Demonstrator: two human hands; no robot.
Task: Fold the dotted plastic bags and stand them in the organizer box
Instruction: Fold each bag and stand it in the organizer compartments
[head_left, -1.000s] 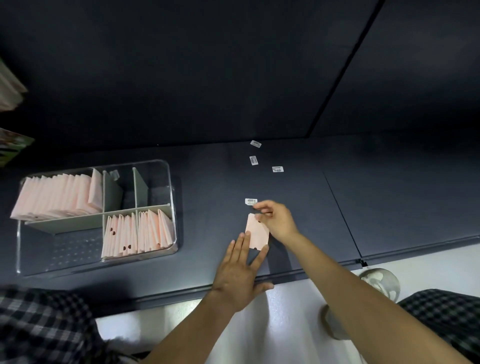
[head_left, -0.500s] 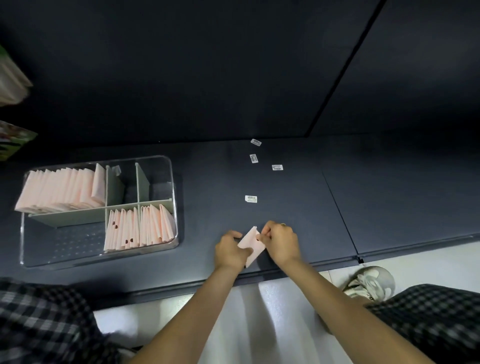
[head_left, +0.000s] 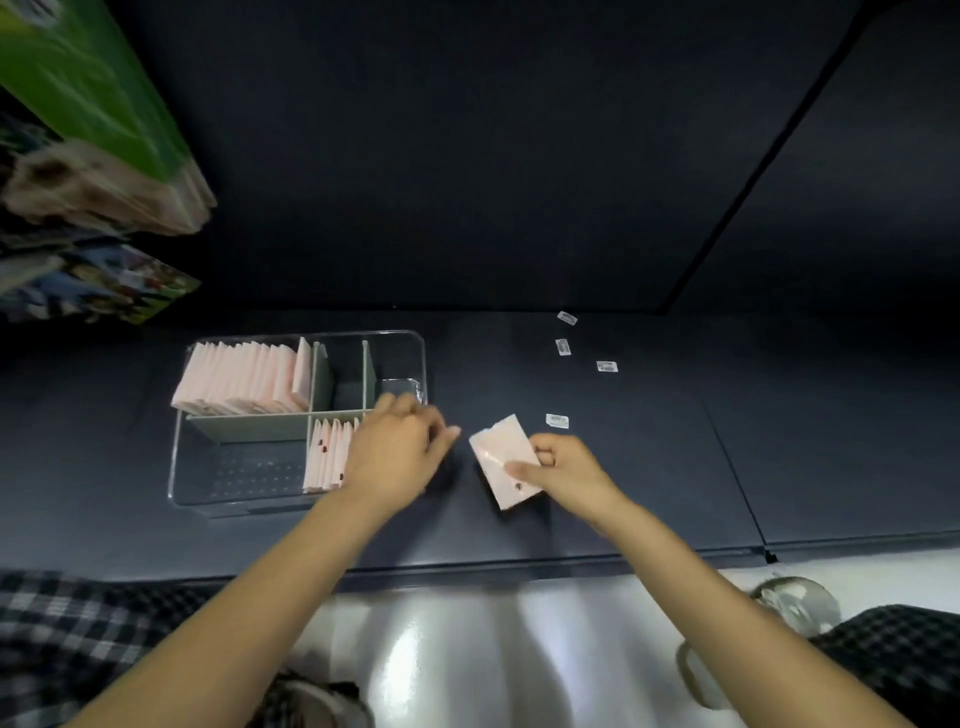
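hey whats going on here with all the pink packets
A person is sorting folded pink bags into a clear organizer box on a dark surface. The right hand pinches one folded bag just right of the box, not yet in it. The left hand holds nothing and reaches over the box's near right compartment, where a row of bags stands. A fuller row stands in the far left compartment.
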